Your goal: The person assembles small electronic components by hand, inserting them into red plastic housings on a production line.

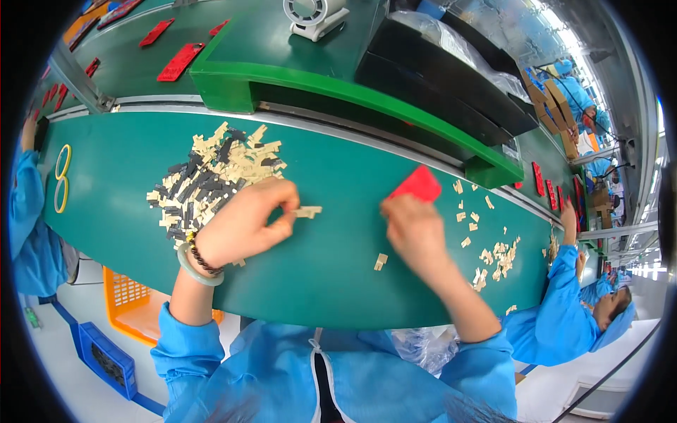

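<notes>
Left hand (243, 222) pinching beige piece (308, 211), right hand (416, 229) red card (417, 185)

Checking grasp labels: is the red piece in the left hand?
No, the red piece is held by the right hand, while the left hand pinches a small beige part.

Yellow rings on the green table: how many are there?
2. Both yellow rings lie at the table's far left edge, one directly above the other, apparently touching. None seems hidden.
</notes>
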{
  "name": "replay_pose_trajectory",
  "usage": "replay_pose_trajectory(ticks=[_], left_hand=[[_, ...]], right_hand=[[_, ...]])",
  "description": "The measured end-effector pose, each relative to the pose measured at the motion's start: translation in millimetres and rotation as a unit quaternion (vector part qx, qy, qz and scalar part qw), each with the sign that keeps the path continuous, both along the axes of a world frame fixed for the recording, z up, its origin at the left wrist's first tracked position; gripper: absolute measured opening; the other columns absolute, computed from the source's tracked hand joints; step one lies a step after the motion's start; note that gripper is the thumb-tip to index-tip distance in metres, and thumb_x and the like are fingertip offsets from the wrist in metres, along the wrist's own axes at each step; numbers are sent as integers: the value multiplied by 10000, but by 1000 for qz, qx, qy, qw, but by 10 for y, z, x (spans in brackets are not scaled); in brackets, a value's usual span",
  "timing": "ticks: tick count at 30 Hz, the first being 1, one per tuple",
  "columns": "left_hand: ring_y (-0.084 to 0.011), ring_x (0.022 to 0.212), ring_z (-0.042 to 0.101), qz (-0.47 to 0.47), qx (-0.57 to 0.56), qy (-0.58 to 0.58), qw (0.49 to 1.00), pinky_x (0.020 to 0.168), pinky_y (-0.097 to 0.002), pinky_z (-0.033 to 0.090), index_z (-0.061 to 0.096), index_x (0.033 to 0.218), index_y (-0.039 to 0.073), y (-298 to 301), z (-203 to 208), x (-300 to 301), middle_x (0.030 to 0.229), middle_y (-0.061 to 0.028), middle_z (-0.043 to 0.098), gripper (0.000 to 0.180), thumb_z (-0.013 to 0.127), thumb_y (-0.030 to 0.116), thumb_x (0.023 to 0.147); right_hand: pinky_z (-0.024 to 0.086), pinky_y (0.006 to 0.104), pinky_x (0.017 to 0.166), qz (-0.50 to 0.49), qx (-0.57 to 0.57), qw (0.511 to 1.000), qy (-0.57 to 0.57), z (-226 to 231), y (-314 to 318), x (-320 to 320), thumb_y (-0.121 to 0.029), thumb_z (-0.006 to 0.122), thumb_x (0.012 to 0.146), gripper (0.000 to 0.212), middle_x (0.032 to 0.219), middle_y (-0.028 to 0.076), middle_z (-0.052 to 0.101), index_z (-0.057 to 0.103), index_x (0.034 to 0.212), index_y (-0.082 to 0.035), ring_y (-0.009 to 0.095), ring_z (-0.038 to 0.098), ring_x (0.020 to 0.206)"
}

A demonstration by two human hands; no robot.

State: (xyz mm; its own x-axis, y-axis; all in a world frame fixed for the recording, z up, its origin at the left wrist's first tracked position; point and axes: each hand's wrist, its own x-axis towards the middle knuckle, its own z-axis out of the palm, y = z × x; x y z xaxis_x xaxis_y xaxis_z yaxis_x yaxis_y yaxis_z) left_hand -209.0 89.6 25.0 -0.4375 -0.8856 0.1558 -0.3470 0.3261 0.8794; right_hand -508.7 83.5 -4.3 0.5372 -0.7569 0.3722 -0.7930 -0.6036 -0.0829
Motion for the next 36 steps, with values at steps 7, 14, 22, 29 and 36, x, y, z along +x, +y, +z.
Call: replay_pose_trajectory(ticks=[7,14,22,29,36], left_hand=[[-298,813,573,-73,-250,-236,936,722,-401,446,529,894,59,64,57,-704,820,-116,573,117,590,81,797],[-308,954,561,14,-224,-48,973,832,-417,448,545,1150,29,-9,-218,-1129,1017,-121,594,342,602,105,821],[-221,745,542,24,-289,-331,898,697,-342,424,616,966,39,565,-337,-1212,753,-59,534,320,706,239,733],[-81,624,553,70,181,193,962,547,-225,424,633,949,20,362,-150,-1171,754,-41,647,167,668,164,872],[-81,698,555,2,308,306,901,629,-196,444,626,1006,-16,105,-270,-1048,845,-51,641,117,596,56,919]], right_hand=[[502,346,659,15,160,946,-282,207,381,281,-105,714,759,246,925,86,613,637,975,-16,242,616,756],[504,230,656,-59,283,721,-630,63,210,-6,-63,662,862,102,807,75,659,616,928,0,126,637,723],[487,226,741,-32,387,594,-704,74,205,-98,-78,610,910,68,874,67,657,557,927,-37,102,623,830],[450,232,748,0,438,603,-667,132,237,161,-101,644,889,90,886,-7,584,564,882,-60,69,549,813],[443,256,656,15,-121,962,-244,141,178,184,-76,726,746,188,867,24,579,614,896,-68,161,578,756]])
